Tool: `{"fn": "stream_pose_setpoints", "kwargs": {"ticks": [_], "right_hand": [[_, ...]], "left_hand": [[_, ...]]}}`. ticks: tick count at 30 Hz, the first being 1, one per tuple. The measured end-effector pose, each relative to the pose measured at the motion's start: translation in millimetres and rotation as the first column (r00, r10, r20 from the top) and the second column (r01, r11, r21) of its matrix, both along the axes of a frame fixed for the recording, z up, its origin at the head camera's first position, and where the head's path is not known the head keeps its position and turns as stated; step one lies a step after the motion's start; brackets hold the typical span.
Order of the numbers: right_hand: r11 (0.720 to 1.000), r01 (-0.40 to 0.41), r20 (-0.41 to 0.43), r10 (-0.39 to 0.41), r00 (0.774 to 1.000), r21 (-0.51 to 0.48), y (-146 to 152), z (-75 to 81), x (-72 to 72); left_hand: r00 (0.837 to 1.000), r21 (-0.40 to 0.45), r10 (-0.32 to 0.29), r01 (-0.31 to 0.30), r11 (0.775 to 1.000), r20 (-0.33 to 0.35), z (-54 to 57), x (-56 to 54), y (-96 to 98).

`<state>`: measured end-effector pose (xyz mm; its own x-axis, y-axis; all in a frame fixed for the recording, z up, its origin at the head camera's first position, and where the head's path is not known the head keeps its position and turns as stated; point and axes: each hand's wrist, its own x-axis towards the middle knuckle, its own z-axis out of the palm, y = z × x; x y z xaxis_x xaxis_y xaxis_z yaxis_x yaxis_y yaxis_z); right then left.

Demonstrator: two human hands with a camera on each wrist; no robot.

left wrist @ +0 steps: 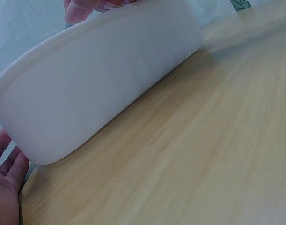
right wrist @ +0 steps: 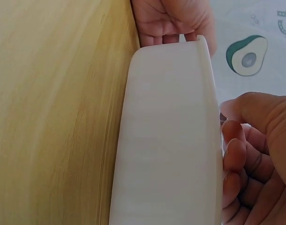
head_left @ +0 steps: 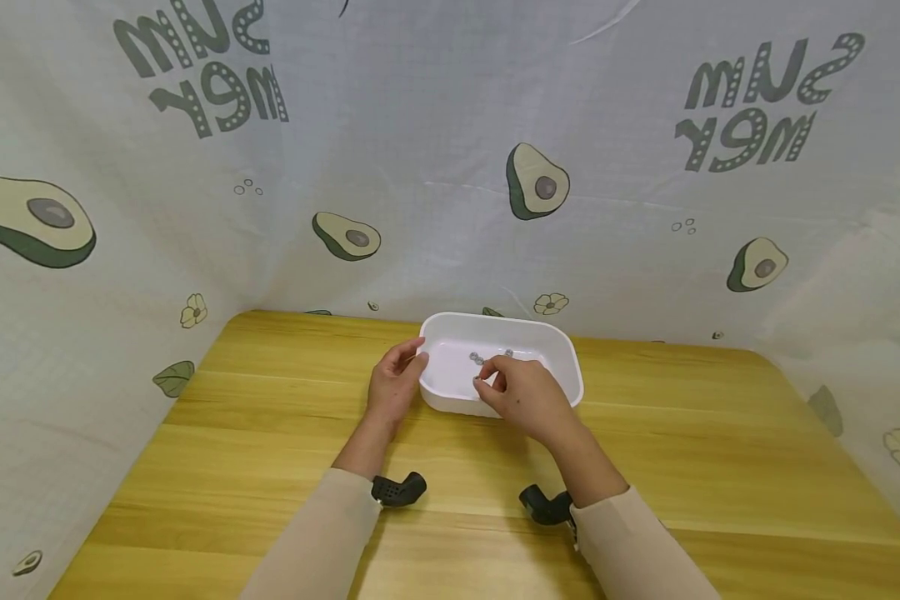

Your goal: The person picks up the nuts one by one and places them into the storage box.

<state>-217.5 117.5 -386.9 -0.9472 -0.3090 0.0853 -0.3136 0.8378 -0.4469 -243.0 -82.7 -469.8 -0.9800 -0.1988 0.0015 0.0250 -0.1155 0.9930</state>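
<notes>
A white plastic tub [head_left: 450, 403] stands on the wooden table, with several small silvery ring-like pieces [head_left: 474, 357] on its floor. Over its front wall, my right hand [head_left: 528, 398] pinches one tiny dark-looking piece [right wrist: 223, 117] between thumb and forefinger; the fingertips cover most of it, so its kind is unclear. The other fingers of that hand are bent. At the tub's left end, my left hand [head_left: 394, 385] rests against the outer wall and rim with relaxed fingers. From the left wrist view, its fingers [left wrist: 14, 166] touch the tub's end wall near the table.
The wooden table [head_left: 285, 467] extends on both sides of the tub and in front of it. A white cloth [head_left: 435, 125] printed with avocados and lettering hangs close behind the tub and along both sides. Black wrist-worn devices [head_left: 399, 490] sit below both hands.
</notes>
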Motion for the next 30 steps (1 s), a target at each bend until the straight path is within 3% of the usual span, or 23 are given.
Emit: {"fn": "stream_pose_setpoints", "kwargs": {"ticks": [30], "right_hand": [[0.996,0.075,-0.011,-0.076,0.997,-0.056,17,6.3,12.6]], "left_hand": [[1.0,0.013,-0.002,0.002,1.0,0.008,1.3,0.1,1.4]]}}
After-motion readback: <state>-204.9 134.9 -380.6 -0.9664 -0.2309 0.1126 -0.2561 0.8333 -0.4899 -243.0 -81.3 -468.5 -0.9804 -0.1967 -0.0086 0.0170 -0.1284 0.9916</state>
